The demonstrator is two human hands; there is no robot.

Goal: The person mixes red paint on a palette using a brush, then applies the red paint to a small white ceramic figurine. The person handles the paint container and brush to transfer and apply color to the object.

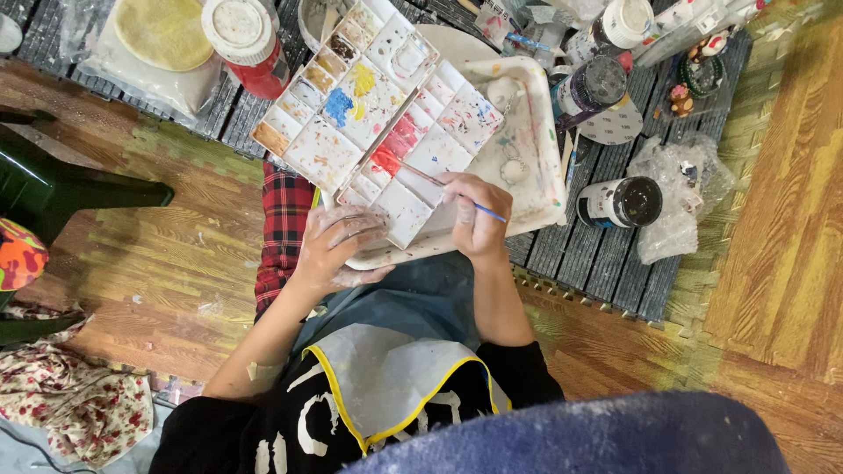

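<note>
My right hand (474,219) grips a thin paintbrush (439,184) with a blue-tipped handle. Its bristle end reaches the red wells of a white paint palette (369,105), which is open in two halves and smeared with red, blue, yellow and brown. My left hand (338,246), smudged with white, is curled around a small whitish object that I can barely make out, at the near edge of a white tray (540,167). The palette lies partly on this paint-stained tray. Both hands are over my lap, above a blue and yellow-trimmed apron.
A red paint jar with a white lid (246,39) stands at the back. Two dark jars (601,83) (628,200) and crumpled plastic wrap (680,197) lie to the right on a dark slatted mat. A green stool (53,184) and a floral cloth (79,404) are at the left.
</note>
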